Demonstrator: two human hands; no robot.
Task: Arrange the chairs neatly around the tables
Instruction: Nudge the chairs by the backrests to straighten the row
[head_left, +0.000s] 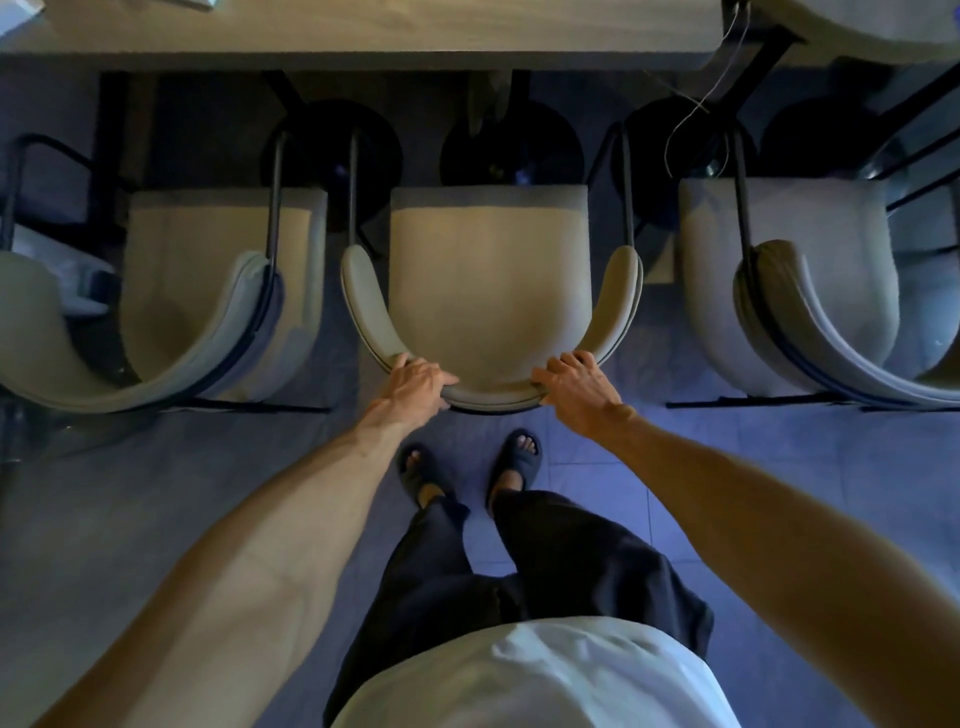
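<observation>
Seen from above, centre of the frame: middle chair (488, 270), beige seat, curved padded backrest, facing the counter (363, 31) along the top edge, front of the seat short of the counter's edge. Left hand (415, 382) clenched on the backrest's lower left curve, fingers over the top rim. Right hand (576, 387) grasping the lower right curve the same way. Both arms stretched forward. To the left, a second chair (171, 312), turned slightly askew; to the right, a third chair (810, 312), likewise angled. Dark round bases (511, 140) beneath the counter. Thin wire (691, 104) dangling at upper right. Below centre, two feet in dark slippers (519, 457) on blue-tinted floor tiles (753, 467), just behind the middle chair.
</observation>
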